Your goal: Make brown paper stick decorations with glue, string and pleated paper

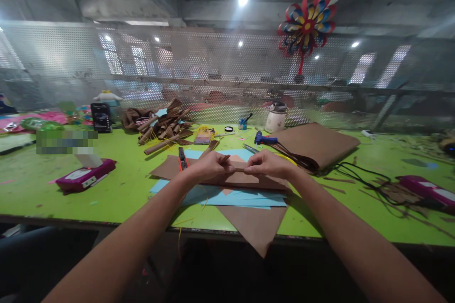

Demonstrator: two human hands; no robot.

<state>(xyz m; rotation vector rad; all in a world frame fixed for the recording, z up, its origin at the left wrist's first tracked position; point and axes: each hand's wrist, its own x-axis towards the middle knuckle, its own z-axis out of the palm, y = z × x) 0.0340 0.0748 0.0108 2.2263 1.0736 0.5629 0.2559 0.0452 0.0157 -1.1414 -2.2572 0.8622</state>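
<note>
My left hand (209,165) and my right hand (267,163) meet over the middle of the green table (117,194). Both pinch a narrow strip of brown paper (239,169) stretched between their fingertips. Under the hands lies a brown paper sheet (249,181) on top of light blue paper sheets (245,197). A brown paper triangle (256,229) hangs over the table's front edge. An orange-and-black utility knife (182,158) lies just left of my left hand.
A pile of rolled brown paper cones (165,128) sits at the back left, a stack of brown sheets (316,144) at the right with a blue glue gun (263,139) and black cables (359,173). Magenta packs (84,176) (426,189) lie at both sides. A paper pinwheel (307,23) hangs on the mesh wall.
</note>
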